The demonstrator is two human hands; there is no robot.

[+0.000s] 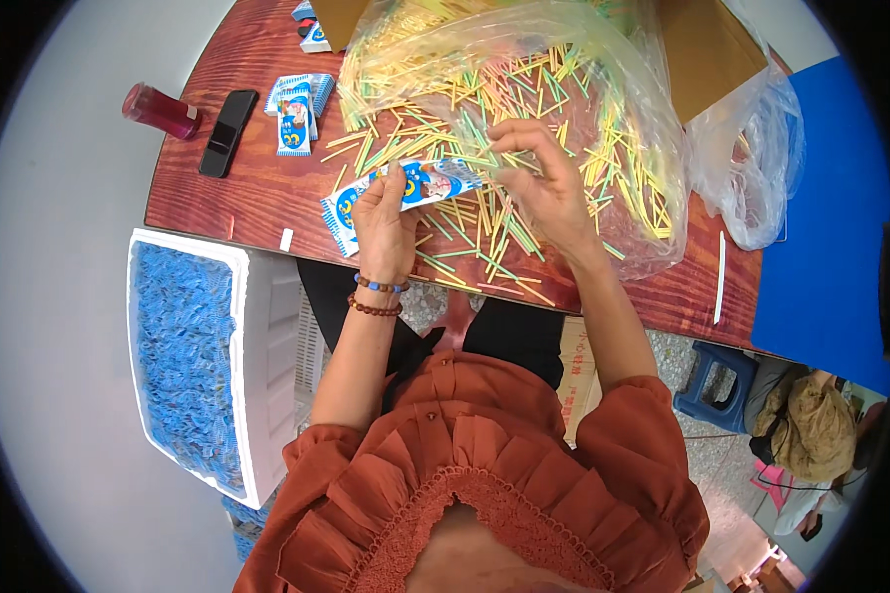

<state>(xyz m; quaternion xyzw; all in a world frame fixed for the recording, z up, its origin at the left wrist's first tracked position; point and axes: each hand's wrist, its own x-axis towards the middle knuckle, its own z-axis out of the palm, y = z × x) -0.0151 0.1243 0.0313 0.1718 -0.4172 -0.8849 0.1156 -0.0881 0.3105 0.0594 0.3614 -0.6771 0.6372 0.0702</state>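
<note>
My left hand (pixel 386 222) grips a blue-and-white printed packet (pixel 425 185) just above the table's near edge, with the thumb on top. More striped packet ends show beneath that hand. My right hand (pixel 547 183) hovers by the packet's right end, its thumb and forefinger apart with a gap between them. I make out nothing held in it. Around and under both hands lie many thin yellow, green and pink sticks (pixel 509 232), loose on the table. Most of the pile rests in and on a large clear plastic bag (pixel 653 198) lying open toward me.
The red wood-grain table (pixel 193 188) also carries a black phone (pixel 228 133), a red bottle (pixel 161 111) and several packets (pixel 295 119). A white foam box (pixel 242 366) full of blue packets stands at the left. Right are a crumpled clear bag (pixel 747 168) and a blue stool (pixel 717 387).
</note>
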